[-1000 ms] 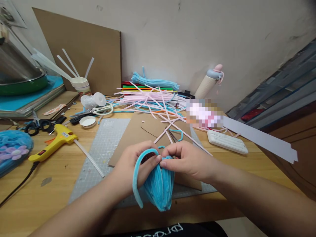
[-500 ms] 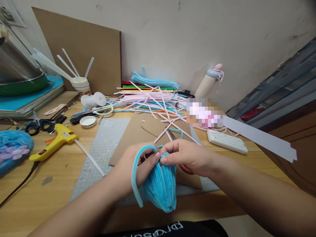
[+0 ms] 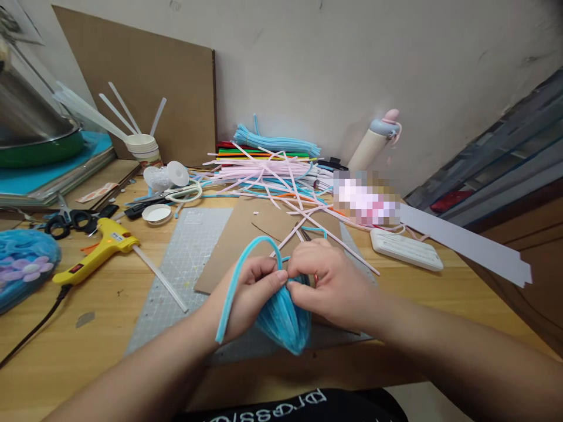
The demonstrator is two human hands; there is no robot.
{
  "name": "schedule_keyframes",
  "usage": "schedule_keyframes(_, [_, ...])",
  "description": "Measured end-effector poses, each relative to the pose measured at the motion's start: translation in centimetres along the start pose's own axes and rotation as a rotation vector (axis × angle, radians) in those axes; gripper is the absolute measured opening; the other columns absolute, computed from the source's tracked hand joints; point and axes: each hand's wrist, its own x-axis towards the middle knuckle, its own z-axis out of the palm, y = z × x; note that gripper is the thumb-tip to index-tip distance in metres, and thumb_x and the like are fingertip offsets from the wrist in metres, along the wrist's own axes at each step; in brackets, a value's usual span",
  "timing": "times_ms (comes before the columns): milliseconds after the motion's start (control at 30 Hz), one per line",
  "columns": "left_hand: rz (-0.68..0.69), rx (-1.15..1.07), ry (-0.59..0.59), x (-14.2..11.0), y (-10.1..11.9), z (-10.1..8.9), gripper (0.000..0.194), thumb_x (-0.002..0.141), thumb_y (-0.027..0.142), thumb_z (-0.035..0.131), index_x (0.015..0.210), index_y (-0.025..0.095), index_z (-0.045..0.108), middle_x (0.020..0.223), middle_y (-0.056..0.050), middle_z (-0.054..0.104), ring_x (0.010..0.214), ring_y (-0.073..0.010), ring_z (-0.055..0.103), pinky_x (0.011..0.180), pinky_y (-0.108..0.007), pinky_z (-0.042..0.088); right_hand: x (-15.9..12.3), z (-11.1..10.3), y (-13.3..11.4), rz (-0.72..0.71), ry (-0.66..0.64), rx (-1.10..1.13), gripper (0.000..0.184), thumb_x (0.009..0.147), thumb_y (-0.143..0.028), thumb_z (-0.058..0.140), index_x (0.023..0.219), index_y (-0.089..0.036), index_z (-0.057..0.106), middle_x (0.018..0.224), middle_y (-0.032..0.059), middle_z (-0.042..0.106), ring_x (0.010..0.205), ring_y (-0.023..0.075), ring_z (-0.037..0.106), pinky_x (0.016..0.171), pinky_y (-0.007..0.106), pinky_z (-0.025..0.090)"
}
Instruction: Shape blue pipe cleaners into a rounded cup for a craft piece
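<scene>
Pinching the upper end of a bright blue, fuzzy bundle of pipe-cleaner stems (image 3: 285, 325): left hand (image 3: 253, 296) and right hand (image 3: 329, 284), fingers of both closed on it, thumb against index. Bundle's long axis runs down toward the person, slightly right, tapered tip lowest. One loose blue stem (image 3: 263, 239) arches over left hand, free end pointing down-left. Bundle is in front of a grey gridded cutting mat (image 3: 187, 252), near front edge of wooden counter (image 3: 101, 357). Bare wood between mat and yellow glue gun (image 3: 103, 249); gun's white label unreadable. Black clothing (image 3: 281, 407): white lettering, partly legible.
</scene>
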Motion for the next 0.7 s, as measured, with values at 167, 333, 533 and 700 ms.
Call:
schedule_keyframes(167, [-0.068,-0.134,0.015,0.00,0.11,-0.09,0.039,0.072,0.046,0.064,0.056,0.017,0.043,0.056,0.005,0.034,0.054,-0.0083,0.029,0.050,-0.022,0.025,-0.42,0.32,0.09,-0.227,0.129,-0.248,0.018,0.077,-0.010,0.051,0.060,-0.018,0.051,0.063,-0.0032,0.059,0.072,0.0132,0.053,0.082,0.037,0.025])
schedule_keyframes(333, [-0.114,-0.177,0.061,-0.16,0.78,-0.12,0.038,0.071,0.046,0.065,0.059,0.016,0.046,0.054,0.005,0.038,0.052,-0.0081,0.033,0.049,-0.021,0.026,-0.15,-0.39,0.17,-0.072,0.031,-0.076,0.003,0.076,-0.016,0.060,0.078,-0.018,0.061,0.073,-0.0029,0.064,0.070,0.0124,0.053,0.077,0.032,0.030])
schedule_keyframes(533, [-0.089,-0.129,0.107,0.08,0.52,-0.22,0.039,0.070,0.049,0.062,0.056,0.015,0.049,0.051,0.004,0.041,0.050,-0.0081,0.033,0.048,-0.021,0.027,-0.47,0.00,-0.04,-0.180,0.119,-0.244,0.008,0.083,-0.019,0.057,0.087,-0.017,0.063,0.077,-0.0009,0.066,0.072,0.0139,0.056,0.083,0.036,0.027])
schedule_keyframes(700, [-0.078,-0.041,0.177,0.35,0.18,-0.13,0.036,0.071,0.043,0.058,0.051,0.017,0.045,0.049,0.005,0.037,0.048,-0.0081,0.031,0.046,-0.021,0.026,-0.67,0.41,-0.47,-0.274,0.133,-0.479,0.014,0.088,-0.016,0.051,0.080,-0.016,0.063,0.073,-0.0001,0.065,0.071,0.0143,0.055,0.080,0.037,0.027])
